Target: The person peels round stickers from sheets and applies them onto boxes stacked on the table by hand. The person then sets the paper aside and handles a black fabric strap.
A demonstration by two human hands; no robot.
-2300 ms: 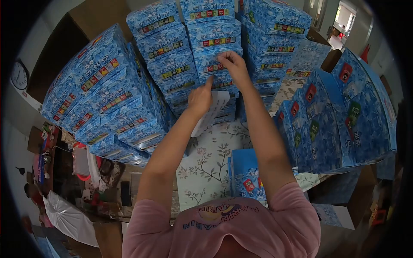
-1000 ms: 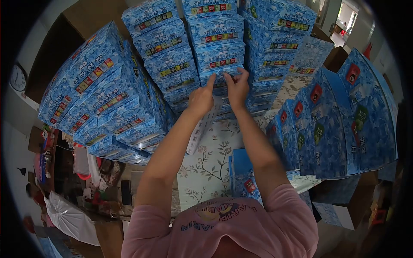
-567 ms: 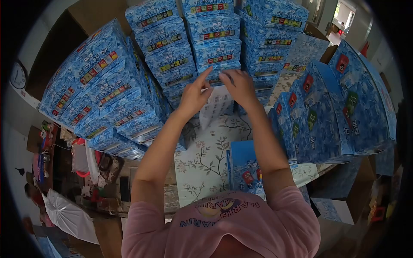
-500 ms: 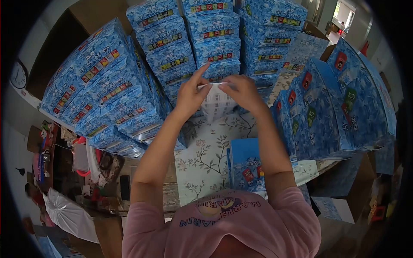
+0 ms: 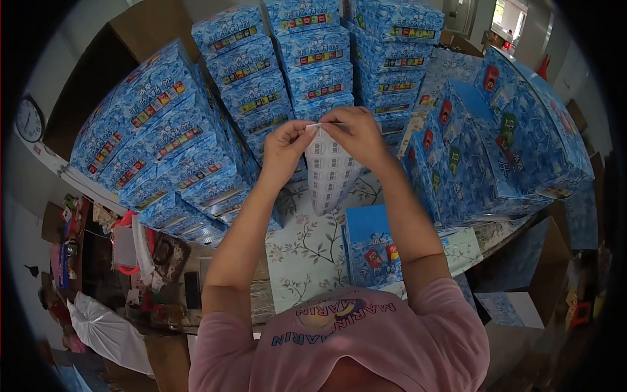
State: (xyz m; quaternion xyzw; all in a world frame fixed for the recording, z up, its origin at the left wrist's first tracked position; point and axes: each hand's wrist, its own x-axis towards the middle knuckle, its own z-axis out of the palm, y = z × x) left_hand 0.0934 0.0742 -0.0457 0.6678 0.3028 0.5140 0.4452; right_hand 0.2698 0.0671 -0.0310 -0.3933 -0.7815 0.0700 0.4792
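Note:
A white sheet of round printed stickers (image 5: 332, 170) hangs down from both hands over the floral tablecloth. My left hand (image 5: 286, 147) pinches its upper left edge between thumb and fingers. At the top edge, close beside it, my right hand (image 5: 358, 136) is closed on the sheet too. Behind the hands rises a middle stack of blue patterned boxes (image 5: 320, 81). A blue box (image 5: 367, 245) lies on the tablecloth (image 5: 304, 261) below my right forearm.
More blue boxes are stacked at the left (image 5: 153, 130) and at the back right (image 5: 401, 59). Large blue boxes (image 5: 503, 144) stand at the right. A phone (image 5: 192, 289), a white bag (image 5: 108, 330) and an open carton (image 5: 545, 268) are lower down.
Both hands have come down from the front of the middle stack toward me. The sticker sheet, earlier hanging by my left hand, is now gripped at its top by both hands.

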